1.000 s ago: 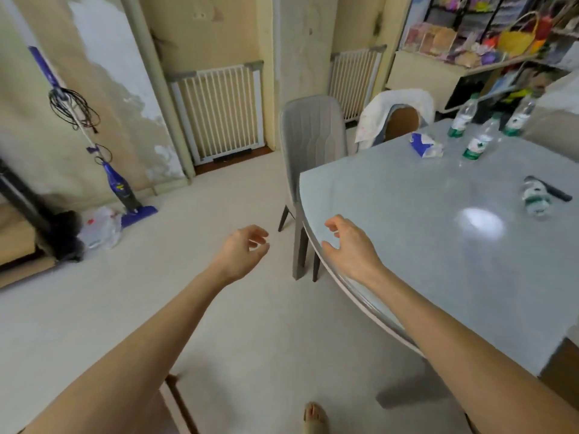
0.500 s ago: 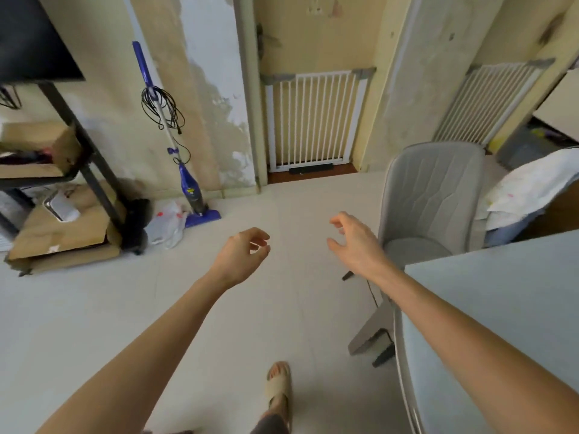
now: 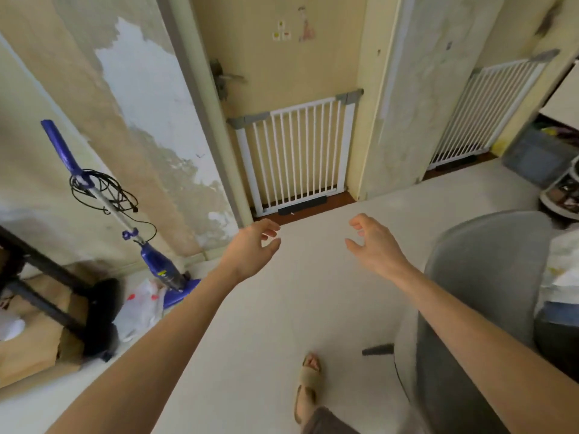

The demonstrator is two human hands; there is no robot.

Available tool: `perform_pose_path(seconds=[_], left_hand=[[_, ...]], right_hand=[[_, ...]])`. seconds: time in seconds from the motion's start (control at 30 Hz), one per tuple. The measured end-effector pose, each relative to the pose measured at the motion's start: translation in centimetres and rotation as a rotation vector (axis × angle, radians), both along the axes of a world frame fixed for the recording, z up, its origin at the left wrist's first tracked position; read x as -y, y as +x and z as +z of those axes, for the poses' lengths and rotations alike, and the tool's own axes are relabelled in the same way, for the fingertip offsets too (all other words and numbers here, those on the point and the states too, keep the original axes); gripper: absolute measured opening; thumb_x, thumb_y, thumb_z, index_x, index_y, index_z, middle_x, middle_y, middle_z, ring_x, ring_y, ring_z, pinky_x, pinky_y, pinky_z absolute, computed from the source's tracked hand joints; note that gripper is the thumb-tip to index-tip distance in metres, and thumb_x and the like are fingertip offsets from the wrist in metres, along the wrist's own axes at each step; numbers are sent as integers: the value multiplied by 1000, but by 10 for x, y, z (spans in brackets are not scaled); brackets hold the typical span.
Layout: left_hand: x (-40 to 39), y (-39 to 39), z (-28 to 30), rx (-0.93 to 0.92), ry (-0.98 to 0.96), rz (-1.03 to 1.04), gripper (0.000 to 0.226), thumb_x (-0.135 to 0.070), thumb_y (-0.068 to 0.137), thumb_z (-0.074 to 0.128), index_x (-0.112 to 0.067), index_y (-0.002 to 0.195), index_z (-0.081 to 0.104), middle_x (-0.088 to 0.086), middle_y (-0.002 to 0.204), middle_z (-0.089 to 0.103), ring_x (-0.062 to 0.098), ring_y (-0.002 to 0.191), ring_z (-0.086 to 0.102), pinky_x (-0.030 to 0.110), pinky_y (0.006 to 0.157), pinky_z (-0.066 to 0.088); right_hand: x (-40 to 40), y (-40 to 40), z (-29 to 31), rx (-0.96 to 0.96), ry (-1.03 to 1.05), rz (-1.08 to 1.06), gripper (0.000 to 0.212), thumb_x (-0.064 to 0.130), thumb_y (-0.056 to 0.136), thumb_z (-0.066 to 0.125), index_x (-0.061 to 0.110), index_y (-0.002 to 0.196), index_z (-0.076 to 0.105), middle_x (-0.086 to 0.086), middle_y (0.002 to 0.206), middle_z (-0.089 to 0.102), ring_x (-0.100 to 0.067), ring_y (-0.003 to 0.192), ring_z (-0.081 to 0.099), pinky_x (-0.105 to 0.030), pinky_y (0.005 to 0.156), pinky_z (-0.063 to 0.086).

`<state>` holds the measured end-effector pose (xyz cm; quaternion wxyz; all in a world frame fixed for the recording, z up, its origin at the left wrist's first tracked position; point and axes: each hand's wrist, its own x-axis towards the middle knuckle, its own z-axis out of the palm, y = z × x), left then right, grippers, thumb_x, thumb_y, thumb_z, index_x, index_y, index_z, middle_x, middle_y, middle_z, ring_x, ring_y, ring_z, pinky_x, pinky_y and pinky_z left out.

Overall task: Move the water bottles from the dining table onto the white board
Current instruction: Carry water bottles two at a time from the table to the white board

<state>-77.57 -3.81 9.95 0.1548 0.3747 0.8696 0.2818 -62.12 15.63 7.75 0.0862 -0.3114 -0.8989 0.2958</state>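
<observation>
**Both hands empty; no bottles, table or board in view**

Left hand [image 3: 250, 249] is held out over the pale floor [image 3: 282, 308], fingers loosely curled and spread, holding nothing. Right hand [image 3: 377, 245] is likewise open and empty, fingers bent, to the right of the left hand with a clear gap between them. Both point toward the white safety gate [image 3: 296, 158], which stands closed across a doorway straight ahead.

Left of the gate, a blue stick vacuum [image 3: 125, 220] leans against a peeling wall, cord looped on its handle; a yellow label on its body is too small to read. Right of the gate, a grey chair [image 3: 482, 296] sits under the right forearm. A sandalled foot [image 3: 308, 380] is below the gate. Small stickers on the door above the gate are illegible.
</observation>
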Motion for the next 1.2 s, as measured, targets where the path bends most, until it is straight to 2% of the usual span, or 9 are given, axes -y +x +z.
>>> perform_pose_path(seconds=[0.17, 0.37, 0.43, 0.53, 0.67, 0.77, 0.87, 1.0, 1.2], left_hand=[[-122, -92, 9, -49, -16, -78, 30, -22, 94, 56, -14, 122, 60, 2, 121, 66, 15, 109, 61, 24, 93, 46], [-279, -175, 12, -181, -58, -228, 36, -27, 95, 53, -19, 130, 55, 1, 133, 55, 22, 117, 56, 36, 94, 48], [-341, -195, 8, -234, -55, -317, 35, -27, 95, 52, -19, 130, 55, 1, 133, 54, 22, 117, 55, 37, 93, 49], [-447, -213, -1, -276, -24, -480, 35, -27, 94, 54, -17, 127, 57, 3, 127, 56, 25, 112, 57, 42, 91, 50], [-590, -206, -8, -291, -41, -719, 36, -30, 95, 52, -19, 129, 54, 3, 132, 53, 25, 116, 54, 42, 96, 46], [-694, -177, -2, -307, -10, -941, 35, -28, 95, 53, -17, 128, 55, 5, 131, 53, 26, 115, 54, 42, 97, 45], [-781, -119, 8, -297, 63, -1153, 35, -27, 94, 55, -16, 128, 56, 5, 131, 53, 25, 114, 54, 42, 96, 46], [-857, -10, 6, -279, 108, -1474, 37, -29, 94, 54, -18, 130, 54, 2, 131, 51, 23, 114, 51, 35, 93, 43], [-930, 167, 1, -268, 214, -1802, 37, -28, 93, 54, -17, 128, 53, 1, 132, 51, 24, 116, 52, 39, 94, 44]], right_hand=[[-97, -94, 4, -6, -2, -19, 40, 21, 92, 59, 12, 129, 47, -5, 133, 52, -21, 118, 54, -33, 96, 45], [-219, -165, 21, 10, 89, -86, 39, 23, 94, 55, 16, 131, 44, -4, 127, 51, -20, 110, 55, -31, 88, 45], [-270, -172, 20, 37, 121, -166, 39, 24, 95, 53, 15, 131, 43, -4, 124, 50, -21, 108, 56, -31, 86, 44], [-349, -170, 11, 71, 116, -352, 41, 26, 95, 52, 15, 133, 42, -5, 129, 48, -23, 110, 54, -34, 90, 45], [-439, -142, 3, 118, 83, -628, 41, 27, 94, 54, 14, 132, 44, -6, 134, 47, -25, 114, 53, -36, 93, 45], [-493, -103, 12, 139, 93, -832, 41, 25, 93, 55, 12, 131, 46, -8, 133, 47, -27, 112, 54, -35, 89, 44], [-527, -51, 20, 125, 98, -1092, 41, 22, 91, 59, 10, 129, 48, -10, 133, 49, -30, 116, 52, -39, 93, 43], [-542, 34, 19, 97, 90, -1433, 44, 21, 91, 58, 9, 131, 44, -11, 134, 48, -32, 117, 52, -42, 95, 45], [-565, 160, 16, 51, 125, -1819, 42, 22, 89, 59, 9, 127, 44, -12, 124, 50, -34, 111, 53, -47, 88, 47]])
